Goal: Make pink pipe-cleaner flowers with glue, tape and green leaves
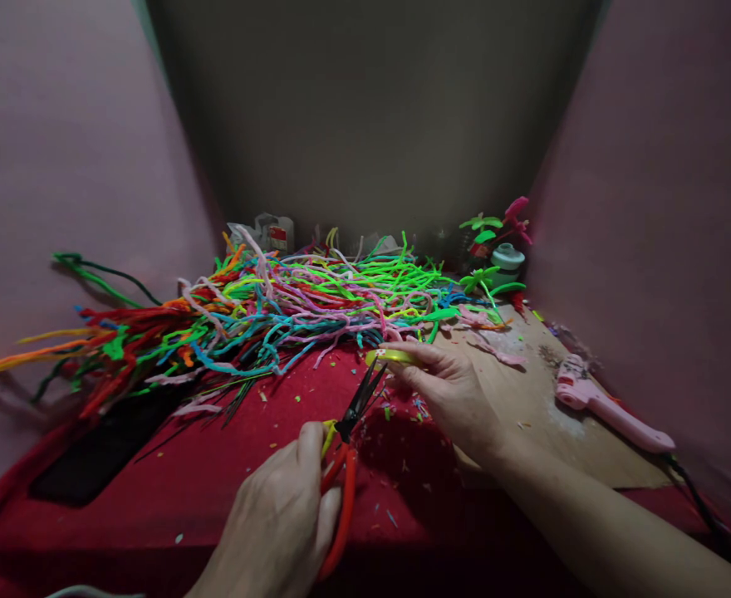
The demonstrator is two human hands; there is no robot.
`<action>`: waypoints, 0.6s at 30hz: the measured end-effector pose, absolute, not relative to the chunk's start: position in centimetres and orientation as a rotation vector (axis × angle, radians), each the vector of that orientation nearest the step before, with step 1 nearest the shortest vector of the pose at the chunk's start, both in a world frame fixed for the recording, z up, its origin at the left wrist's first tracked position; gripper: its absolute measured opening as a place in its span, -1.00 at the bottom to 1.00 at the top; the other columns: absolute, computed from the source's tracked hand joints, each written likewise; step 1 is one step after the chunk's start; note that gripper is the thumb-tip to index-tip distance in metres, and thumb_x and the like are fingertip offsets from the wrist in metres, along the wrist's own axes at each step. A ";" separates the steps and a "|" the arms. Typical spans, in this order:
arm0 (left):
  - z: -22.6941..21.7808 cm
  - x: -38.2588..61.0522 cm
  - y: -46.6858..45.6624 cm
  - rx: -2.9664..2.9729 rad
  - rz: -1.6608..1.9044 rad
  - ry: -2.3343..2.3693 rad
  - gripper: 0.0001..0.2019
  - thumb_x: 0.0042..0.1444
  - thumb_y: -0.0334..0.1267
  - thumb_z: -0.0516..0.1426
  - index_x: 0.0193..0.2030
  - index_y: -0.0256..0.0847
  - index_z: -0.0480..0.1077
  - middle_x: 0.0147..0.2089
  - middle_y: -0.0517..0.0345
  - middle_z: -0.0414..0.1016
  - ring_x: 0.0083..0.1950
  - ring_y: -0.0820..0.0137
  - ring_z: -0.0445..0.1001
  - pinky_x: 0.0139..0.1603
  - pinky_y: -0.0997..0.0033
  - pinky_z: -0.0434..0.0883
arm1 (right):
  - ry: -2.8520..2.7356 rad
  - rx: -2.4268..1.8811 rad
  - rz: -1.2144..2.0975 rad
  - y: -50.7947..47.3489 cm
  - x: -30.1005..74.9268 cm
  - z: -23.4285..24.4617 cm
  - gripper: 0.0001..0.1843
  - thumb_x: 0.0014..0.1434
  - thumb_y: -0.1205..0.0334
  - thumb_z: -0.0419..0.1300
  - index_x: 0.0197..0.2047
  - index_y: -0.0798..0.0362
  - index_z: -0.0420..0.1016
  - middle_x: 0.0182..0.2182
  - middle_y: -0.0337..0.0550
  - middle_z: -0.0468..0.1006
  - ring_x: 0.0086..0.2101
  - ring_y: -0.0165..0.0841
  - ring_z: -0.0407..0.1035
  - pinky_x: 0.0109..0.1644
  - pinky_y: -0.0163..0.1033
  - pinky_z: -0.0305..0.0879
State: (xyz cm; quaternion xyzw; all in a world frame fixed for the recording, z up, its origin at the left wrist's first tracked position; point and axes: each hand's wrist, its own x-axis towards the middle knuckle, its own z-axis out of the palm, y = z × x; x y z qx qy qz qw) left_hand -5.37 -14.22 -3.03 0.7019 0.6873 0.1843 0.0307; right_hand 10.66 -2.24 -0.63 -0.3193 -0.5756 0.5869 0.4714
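My left hand (282, 507) is wrapped round the red and yellow handles of a pair of scissors (356, 407). Their dark, pointed blades are slightly apart and tilt up toward the right hand. Between the fingers of my right hand (446, 382) is a thin yellow-green tape roll (396, 356), with a small pale patch on its near edge. The blade tips meet or nearly meet the roll's left side; whether they touch it I cannot tell. Just beyond both hands lies a big heap of colourful pipe cleaners (316, 299).
On the right, a pink hot glue gun (615, 411) with a cord lies on a brown board (521, 440). Pipe-cleaner flowers (483, 278) stand by a pale-lidded jar (507, 259). A black flat object (104, 453) lies left. Scraps dot the red cloth (216, 490).
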 end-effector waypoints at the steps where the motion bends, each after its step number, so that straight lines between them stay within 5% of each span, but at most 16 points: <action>1: -2.9 -5.3 -14.2 2.156 0.559 2.115 -0.93 0.08 -0.37 -0.11 -0.31 -0.12 0.10 -0.49 0.16 0.40 -0.47 0.28 0.46 -0.51 0.40 0.26 | -1.412 -0.776 1.437 -2.2 10.7 -0.7 -0.84 -0.01 0.24 0.26 -0.30 -0.05 0.62 -0.35 -0.20 0.61 -0.42 -0.45 0.38 -0.27 -0.25 0.37; 9: -2.8 -5.1 -14.0 2.021 0.567 2.083 -0.91 0.09 -0.37 -0.10 -0.27 -0.12 0.12 -0.47 0.17 0.42 -0.44 0.28 0.47 -0.47 0.40 0.27 | -1.444 -0.780 1.412 -2.3 10.7 -1.0 -0.81 0.00 0.19 0.27 -0.27 -0.03 0.61 -0.36 -0.20 0.61 -0.43 -0.44 0.38 -0.27 -0.24 0.37; 13: -3.0 -5.4 -14.2 1.865 0.684 2.035 -0.88 0.10 -0.34 -0.06 -0.20 -0.12 0.14 -0.48 0.24 0.43 -0.47 0.33 0.46 -0.48 0.45 0.27 | -1.465 -0.818 1.460 -2.6 10.6 -0.9 -0.82 0.00 0.27 0.25 -0.28 -0.06 0.62 -0.26 -0.17 0.62 -0.27 -0.37 0.43 -0.15 -0.19 0.39; 18: -1.5 -5.6 -12.7 1.643 0.986 2.009 -0.84 0.09 -0.29 0.02 -0.17 -0.13 0.17 -0.38 0.23 0.47 -0.40 0.40 0.48 -0.38 0.47 0.34 | -1.397 -0.779 1.582 -2.2 10.7 -0.8 -0.82 0.00 0.21 0.26 -0.27 0.00 0.59 -0.31 -0.17 0.61 -0.38 -0.42 0.43 -0.36 -0.31 0.38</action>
